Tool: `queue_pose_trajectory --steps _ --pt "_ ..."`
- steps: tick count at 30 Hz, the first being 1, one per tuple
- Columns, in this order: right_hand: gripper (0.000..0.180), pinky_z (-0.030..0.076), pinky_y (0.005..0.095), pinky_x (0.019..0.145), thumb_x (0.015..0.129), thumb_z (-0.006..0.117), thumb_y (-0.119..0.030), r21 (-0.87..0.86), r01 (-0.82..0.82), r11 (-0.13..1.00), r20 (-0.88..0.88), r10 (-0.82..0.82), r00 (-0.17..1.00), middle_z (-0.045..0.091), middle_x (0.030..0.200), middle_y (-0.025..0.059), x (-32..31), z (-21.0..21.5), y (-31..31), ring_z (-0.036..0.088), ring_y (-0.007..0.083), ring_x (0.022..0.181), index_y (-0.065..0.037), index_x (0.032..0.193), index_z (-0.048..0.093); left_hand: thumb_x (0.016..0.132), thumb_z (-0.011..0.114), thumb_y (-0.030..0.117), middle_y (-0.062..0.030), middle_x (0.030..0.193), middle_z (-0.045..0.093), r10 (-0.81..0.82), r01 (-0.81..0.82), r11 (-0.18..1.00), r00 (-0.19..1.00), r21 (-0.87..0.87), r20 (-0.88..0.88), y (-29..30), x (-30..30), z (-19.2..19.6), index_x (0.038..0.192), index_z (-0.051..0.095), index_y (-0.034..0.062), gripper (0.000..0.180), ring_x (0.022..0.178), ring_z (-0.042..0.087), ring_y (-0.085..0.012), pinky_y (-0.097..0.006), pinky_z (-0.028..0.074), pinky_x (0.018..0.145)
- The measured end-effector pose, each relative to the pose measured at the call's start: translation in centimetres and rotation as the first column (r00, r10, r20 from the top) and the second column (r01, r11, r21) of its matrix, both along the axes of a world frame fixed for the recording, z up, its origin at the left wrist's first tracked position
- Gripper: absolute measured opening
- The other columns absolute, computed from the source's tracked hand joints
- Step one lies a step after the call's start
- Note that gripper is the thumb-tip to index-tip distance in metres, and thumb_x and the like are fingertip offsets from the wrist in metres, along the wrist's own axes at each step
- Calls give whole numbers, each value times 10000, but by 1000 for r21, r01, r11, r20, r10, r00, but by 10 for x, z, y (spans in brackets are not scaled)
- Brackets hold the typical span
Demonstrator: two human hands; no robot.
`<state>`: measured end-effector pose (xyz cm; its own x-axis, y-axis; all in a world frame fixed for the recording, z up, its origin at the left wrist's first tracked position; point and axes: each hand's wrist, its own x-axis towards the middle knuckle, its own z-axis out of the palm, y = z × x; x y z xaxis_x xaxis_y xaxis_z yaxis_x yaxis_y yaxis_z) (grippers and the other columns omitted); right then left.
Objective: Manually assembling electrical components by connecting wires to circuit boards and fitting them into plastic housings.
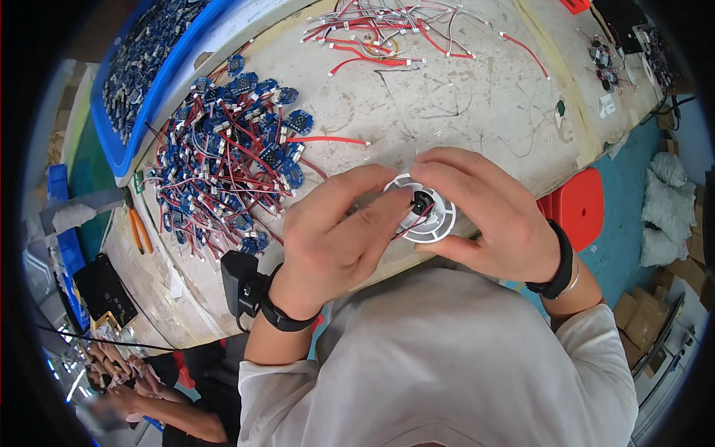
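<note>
A round white plastic housing (445, 217) with spokes is held above the table's near edge. Inside it sit a black round part (421, 203) and thin red and dark wires. My right hand (488, 212) grips the housing, thumb at its near rim and fingers over its far rim. My left hand (335, 223) reaches in from the left, its bent fingers at the housing's centre. What its fingertips pinch, if anything, is hidden. Left of my left hand lies a heap of small blue circuit boards (238, 149) with red and white connector cables.
Loose red and white cables (387, 33) lie at the far side. A blue bin (112, 141) of small boards stands far left, with orange-handled pliers (138, 227) and a black box (104, 289) nearer. A red stool (581, 208) is at the right. Another person (171, 410) sits lower left.
</note>
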<state>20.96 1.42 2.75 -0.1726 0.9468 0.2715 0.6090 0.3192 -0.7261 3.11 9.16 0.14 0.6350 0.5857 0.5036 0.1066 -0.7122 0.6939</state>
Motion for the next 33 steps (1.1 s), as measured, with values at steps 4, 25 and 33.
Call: queue_pose_trajectory --steps 4,25,33 --pt "570 484 346 721 586 713 -33 31 -6 1000 40 5 999 523 1053 128 -5 -2 2 557 292 889 -22 1115 501 636 667 -2 -123 893 594 24 -8 986 995 165 -95 0 -2 -2 848 643 23 215 600 587 -200 -277 464 486" --pt "528 489 354 711 629 716 -69 50 45 998 62 -48 997 528 1038 145 -7 0 6 557 304 885 -22 1108 499 706 642 38 -210 1119 533 68 -63 997 985 39 -157 -2 -7 13 1058 556 -48 373 962 554 -331 -355 447 819" --pt "512 491 344 702 637 710 -58 78 22 997 48 -26 999 527 1031 153 -9 -4 6 560 298 857 -4 1101 500 693 698 81 -187 1050 596 14 -32 993 987 -110 -161 -8 -4 6 1110 545 -44 462 903 607 -293 -332 486 765"
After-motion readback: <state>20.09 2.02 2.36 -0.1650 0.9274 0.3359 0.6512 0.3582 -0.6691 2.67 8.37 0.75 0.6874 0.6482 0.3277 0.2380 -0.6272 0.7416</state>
